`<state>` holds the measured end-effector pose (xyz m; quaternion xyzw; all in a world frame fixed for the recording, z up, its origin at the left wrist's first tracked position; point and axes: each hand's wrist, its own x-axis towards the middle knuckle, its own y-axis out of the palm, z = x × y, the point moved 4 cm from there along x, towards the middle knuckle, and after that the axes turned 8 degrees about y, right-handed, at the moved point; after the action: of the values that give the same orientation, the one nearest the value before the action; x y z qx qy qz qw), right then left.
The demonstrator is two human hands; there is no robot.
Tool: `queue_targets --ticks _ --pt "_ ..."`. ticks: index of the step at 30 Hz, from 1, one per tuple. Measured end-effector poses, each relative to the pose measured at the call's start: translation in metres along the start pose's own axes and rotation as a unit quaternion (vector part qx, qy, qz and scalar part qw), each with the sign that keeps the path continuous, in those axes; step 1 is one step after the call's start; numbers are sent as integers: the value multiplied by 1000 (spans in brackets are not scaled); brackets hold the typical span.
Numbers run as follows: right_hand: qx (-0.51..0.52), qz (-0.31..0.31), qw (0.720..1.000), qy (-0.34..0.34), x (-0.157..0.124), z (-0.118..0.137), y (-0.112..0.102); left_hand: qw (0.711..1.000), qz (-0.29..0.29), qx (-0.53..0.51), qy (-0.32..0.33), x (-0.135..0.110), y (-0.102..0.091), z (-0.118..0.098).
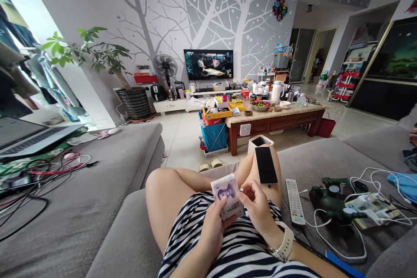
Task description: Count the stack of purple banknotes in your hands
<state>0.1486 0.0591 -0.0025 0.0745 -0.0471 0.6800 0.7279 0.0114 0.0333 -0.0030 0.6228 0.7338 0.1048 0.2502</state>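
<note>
In my left hand (213, 221) is a small stack of purple banknotes (229, 197) printed with a portrait and the figure 5. The thumb lies across its face and the fingers support it from behind. My right hand (257, 208), wearing a pale-strapped watch (285, 241), pinches at the stack's right edge with thumb and forefinger; its other fingers are curled. Both hands are above my lap, over the striped cloth (182, 230). On my right thigh rests a smartphone (266, 165) with a dark screen.
To my right on the sofa lie a white remote control (295, 202), a dark green figure (332, 200) and a power strip (374, 210) with white cables. A laptop (39, 134) and tangled cables (35, 182) are at left. Ahead stands a crowded coffee table (273, 121).
</note>
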Motion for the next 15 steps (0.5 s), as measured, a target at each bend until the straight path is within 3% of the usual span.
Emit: queue_targets --ticks 15 --pt "-70 31 997 5 0 0 5 999 -33 -31 7 1 -2 1"
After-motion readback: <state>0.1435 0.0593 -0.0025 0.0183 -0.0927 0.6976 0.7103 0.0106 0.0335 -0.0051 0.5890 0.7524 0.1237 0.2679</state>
